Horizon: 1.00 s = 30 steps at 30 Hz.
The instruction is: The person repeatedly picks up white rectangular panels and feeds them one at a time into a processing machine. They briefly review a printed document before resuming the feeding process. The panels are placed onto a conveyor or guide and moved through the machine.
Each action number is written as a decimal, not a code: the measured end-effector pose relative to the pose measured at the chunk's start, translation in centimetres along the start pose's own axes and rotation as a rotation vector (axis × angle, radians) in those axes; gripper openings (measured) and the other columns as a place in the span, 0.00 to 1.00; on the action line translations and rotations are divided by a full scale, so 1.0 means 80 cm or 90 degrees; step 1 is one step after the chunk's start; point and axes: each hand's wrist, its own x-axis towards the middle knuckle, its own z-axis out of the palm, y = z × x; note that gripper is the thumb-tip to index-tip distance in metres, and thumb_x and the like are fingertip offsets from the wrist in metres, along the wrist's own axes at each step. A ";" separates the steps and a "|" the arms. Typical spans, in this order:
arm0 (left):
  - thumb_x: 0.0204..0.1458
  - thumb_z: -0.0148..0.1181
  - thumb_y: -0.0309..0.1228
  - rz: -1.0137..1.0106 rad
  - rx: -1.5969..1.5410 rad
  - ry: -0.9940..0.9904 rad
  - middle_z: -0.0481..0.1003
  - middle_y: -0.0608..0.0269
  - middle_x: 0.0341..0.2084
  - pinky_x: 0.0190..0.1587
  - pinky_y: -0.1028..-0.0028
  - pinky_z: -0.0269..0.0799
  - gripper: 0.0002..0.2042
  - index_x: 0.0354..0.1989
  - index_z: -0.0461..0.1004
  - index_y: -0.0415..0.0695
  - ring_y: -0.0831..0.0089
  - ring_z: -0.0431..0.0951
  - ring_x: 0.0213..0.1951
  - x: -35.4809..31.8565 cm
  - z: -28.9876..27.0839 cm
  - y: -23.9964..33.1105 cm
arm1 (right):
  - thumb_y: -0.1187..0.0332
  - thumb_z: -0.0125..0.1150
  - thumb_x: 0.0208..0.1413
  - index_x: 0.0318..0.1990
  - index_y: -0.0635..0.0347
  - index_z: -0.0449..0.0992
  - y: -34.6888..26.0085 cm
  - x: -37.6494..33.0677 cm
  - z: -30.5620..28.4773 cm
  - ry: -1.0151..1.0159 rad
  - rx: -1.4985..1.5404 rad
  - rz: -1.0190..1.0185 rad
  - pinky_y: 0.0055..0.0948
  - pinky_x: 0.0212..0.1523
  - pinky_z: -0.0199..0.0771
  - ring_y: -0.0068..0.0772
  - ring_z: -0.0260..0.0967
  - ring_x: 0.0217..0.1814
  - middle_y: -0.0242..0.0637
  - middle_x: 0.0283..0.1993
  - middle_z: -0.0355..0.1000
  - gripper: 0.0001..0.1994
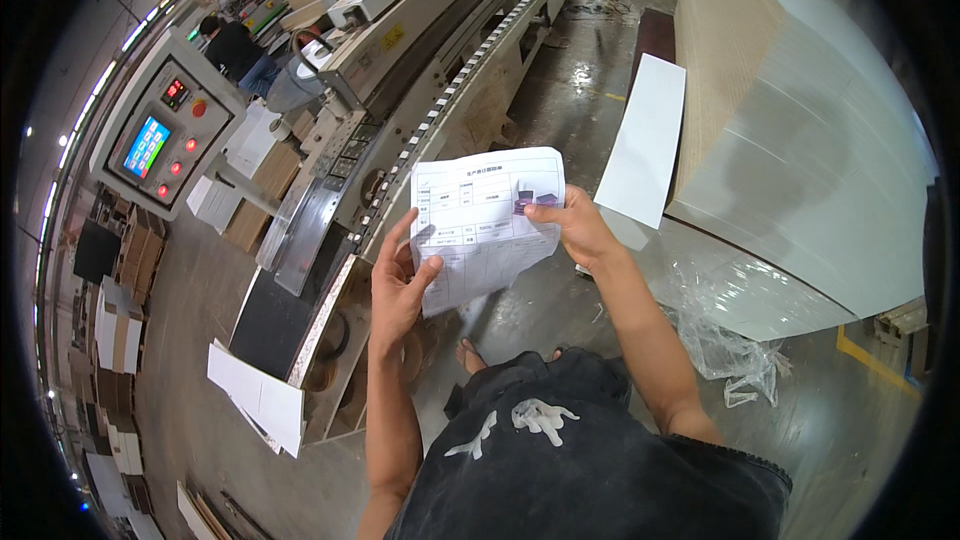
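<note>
A: Biggest first?
B: Long conveyor machine [440, 70] running off to the far end. Tall stack of white panels [800, 170] opposite it. Wet concrete floor [570, 90] open between them.
A: Smaller stuff?
B: Control panel [165, 135] on the machine's near end. Crumpled plastic wrap [725, 340] at the stack's near corner.
A: Hands?
B: Both hold a printed paper sheet [485, 225] chest-high. Left hand [398, 285] grips its lower left edge, right hand [580, 230] pinches the right edge.

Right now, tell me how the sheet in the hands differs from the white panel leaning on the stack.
The paper sheet is thin, creased and printed; the white panel is rigid, flat and blank. The sheet is held up by both hands; the panel leans against the board stack. Both are white rectangles.
</note>
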 end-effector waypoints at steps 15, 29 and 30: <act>0.61 0.66 0.22 -0.017 0.056 0.030 0.76 0.49 0.60 0.55 0.71 0.75 0.33 0.74 0.61 0.34 0.71 0.78 0.55 0.015 0.021 -0.010 | 0.75 0.66 0.63 0.57 0.67 0.79 -0.007 -0.003 -0.029 0.022 -0.080 -0.056 0.29 0.57 0.75 0.25 0.77 0.53 0.36 0.52 0.81 0.16; 0.55 0.68 0.20 -0.073 0.022 0.067 0.71 0.48 0.65 0.64 0.66 0.70 0.38 0.76 0.58 0.37 0.65 0.75 0.62 -0.003 0.010 0.005 | 0.76 0.64 0.65 0.60 0.67 0.76 0.009 0.019 -0.005 0.010 -0.083 -0.025 0.28 0.56 0.77 0.24 0.77 0.52 0.36 0.52 0.81 0.17; 0.55 0.68 0.20 -0.082 0.028 0.067 0.71 0.48 0.66 0.65 0.65 0.69 0.39 0.76 0.58 0.37 0.65 0.75 0.62 -0.004 0.009 0.006 | 0.76 0.64 0.64 0.60 0.67 0.76 0.008 0.019 -0.004 0.014 -0.070 -0.019 0.28 0.56 0.77 0.24 0.77 0.52 0.37 0.52 0.81 0.17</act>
